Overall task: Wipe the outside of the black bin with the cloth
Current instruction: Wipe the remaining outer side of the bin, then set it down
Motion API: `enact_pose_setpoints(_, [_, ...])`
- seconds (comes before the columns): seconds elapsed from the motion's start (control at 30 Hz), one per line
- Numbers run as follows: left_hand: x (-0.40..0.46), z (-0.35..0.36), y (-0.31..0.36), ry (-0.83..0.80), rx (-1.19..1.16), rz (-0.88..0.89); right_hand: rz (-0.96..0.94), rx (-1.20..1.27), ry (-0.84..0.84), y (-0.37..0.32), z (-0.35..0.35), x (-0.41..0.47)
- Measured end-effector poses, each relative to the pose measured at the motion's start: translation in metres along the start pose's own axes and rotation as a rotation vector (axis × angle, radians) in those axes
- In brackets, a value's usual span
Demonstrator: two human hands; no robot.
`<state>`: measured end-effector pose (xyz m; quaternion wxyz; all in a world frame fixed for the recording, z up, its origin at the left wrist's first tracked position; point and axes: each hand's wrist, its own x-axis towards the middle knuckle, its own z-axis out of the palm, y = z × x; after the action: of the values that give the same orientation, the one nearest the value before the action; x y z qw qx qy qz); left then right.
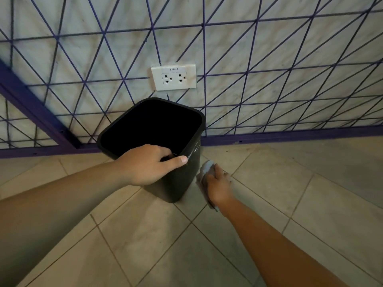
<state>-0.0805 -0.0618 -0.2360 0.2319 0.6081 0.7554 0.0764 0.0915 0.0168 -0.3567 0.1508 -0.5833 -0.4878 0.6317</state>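
The black bin (182, 183) stands open-topped on the tiled floor, close to the wall. My left hand (149, 164) grips its near rim, fingers curled inside and thumb stretched along the outside edge. My right hand (217, 184) holds a pale grey cloth (204, 169) against the bin's right outer side, low down near the floor. Part of the cloth is hidden under the palm, and a corner sticks out below my wrist.
A white wall with a purple line pattern (269, 79) rises right behind the bin, with a purple skirting (290, 136) along its base. A white double socket (173, 77) sits on the wall above the bin. Beige floor tiles (290, 193) spread to the right and front.
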Motion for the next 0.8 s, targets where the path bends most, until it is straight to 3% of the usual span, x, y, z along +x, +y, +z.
enact_pose_setpoints(0.13, [-0.008, -0.001, -0.005, -0.035, 0.001, -0.002, -0.014, -0.092, 0.000, -0.006, -0.022, -0.002])
enact_pose_setpoints(0.37, [-0.006, 0.002, 0.001, -0.057, 0.014, 0.019, -0.027, -0.183, 0.146, -0.012, -0.049, -0.004])
enact_pose_setpoints(0.53, [-0.004, 0.003, 0.000, -0.036, 0.072, 0.016, -0.166, -0.489, 0.152, -0.010, -0.049, -0.002])
enact_pose_setpoints(0.7, [-0.005, 0.006, -0.001, -0.030, 0.096, 0.005, -0.142, -0.214, 0.028, -0.018, -0.053, -0.006])
enact_pose_setpoints(0.8, [-0.005, 0.007, 0.000, -0.031, 0.106, -0.001, -0.071, 0.085, 0.006, -0.013, -0.050, -0.008])
